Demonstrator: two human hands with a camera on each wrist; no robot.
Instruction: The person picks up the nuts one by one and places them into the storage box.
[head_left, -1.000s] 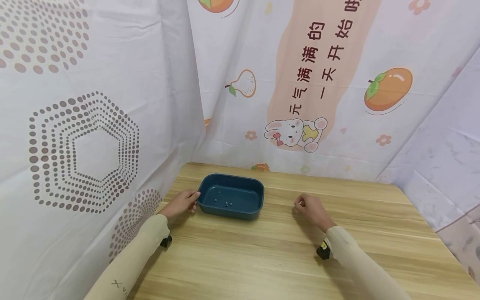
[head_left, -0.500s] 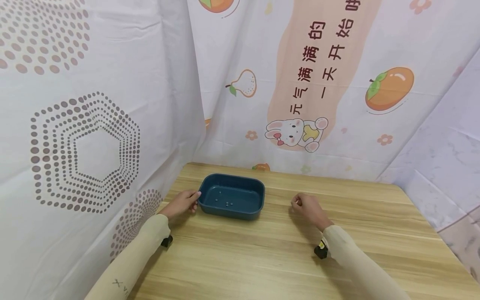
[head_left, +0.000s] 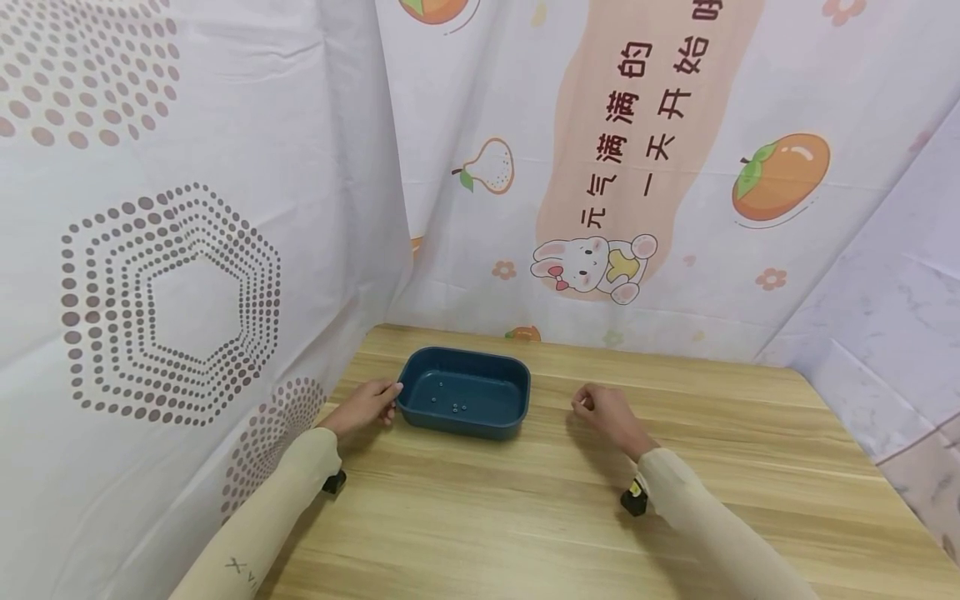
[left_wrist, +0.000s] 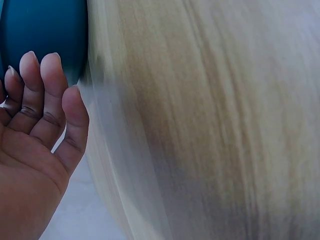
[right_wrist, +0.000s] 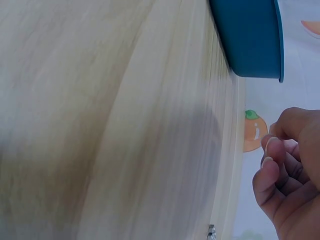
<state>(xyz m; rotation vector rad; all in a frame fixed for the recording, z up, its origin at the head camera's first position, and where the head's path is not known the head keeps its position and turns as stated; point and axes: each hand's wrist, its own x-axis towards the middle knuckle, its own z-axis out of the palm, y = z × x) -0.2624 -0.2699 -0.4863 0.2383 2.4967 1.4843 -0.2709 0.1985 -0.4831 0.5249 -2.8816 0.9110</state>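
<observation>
A dark blue rectangular bin [head_left: 465, 430] stands on the wooden table, with several tiny metal nut-like pieces [head_left: 455, 408] scattered on its floor. At its left end my left hand [head_left: 366, 408] grips the rim, thumb on top; the left wrist view has the loosely curled fingers [left_wrist: 52, 95] against the outer wall. To the right of the bin, my right hand [head_left: 611, 414] hovers above the table with thumb and index fingertips together. Anything pinched there is too small or hidden to make out. A small shiny metal piece [right_wrist: 211, 232] shows low in the right wrist view.
The wooden tabletop [head_left: 480, 517] stretches in front of the bin and right of it. A patterned white curtain [head_left: 180, 300] hangs close on the left, and a printed cloth [head_left: 450, 275] closes off the back behind the bin.
My right hand has moved left, closer to the bin, its thumb and index fingertips staying together. My left hand and the bin have stayed in place.
</observation>
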